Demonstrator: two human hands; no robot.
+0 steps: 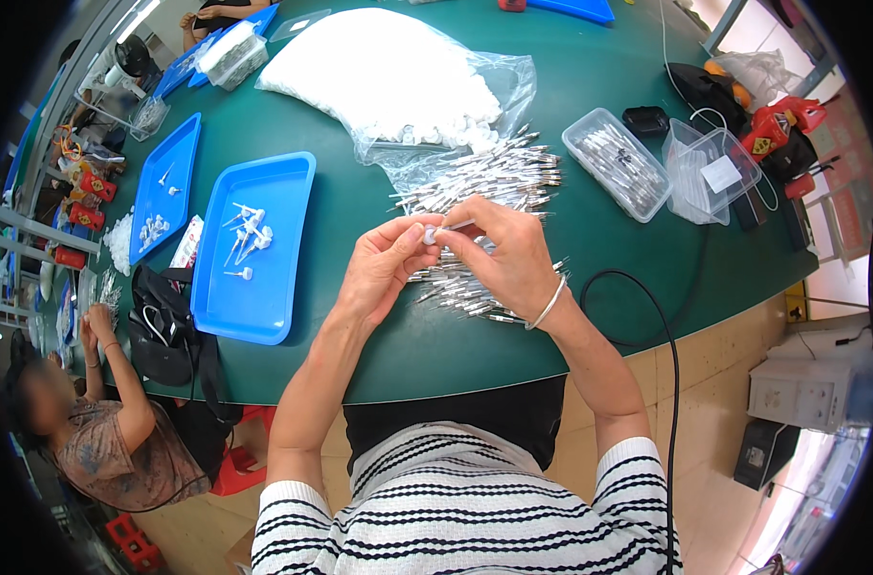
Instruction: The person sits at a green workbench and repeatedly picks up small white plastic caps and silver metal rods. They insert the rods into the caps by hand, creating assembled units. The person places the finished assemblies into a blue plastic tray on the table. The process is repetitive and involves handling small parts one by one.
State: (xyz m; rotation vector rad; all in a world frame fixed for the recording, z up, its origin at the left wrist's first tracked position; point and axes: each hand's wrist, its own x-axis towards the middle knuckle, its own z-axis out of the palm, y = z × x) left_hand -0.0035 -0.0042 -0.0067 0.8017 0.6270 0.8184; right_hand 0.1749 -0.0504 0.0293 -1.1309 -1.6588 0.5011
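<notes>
My left hand (pixel 387 264) pinches a small white plastic cap (pixel 430 234) between thumb and fingers. Close against it, my right hand (pixel 502 257) is closed on a thin pale rod (pixel 461 225), mostly covered by the fingers. Whether the rod sits inside the cap, I cannot tell. Both hands hover over a heap of slim silvery rods (pixel 494 177) spread across the green table (pixel 379 369). Beyond the heap lies a large clear bag (pixel 360 67) spilling white caps. To the left, a blue tray (pixel 281 321) holds several white-capped rods (pixel 254 235).
A clear box of rods (pixel 617 163) stands at right, beside a clear empty container (pixel 719 172). A black cable (pixel 671 383) loops over the table's edge. Left are a second blue tray (pixel 183 153), a black bag (pixel 163 335) and a seated person (pixel 111 422) working.
</notes>
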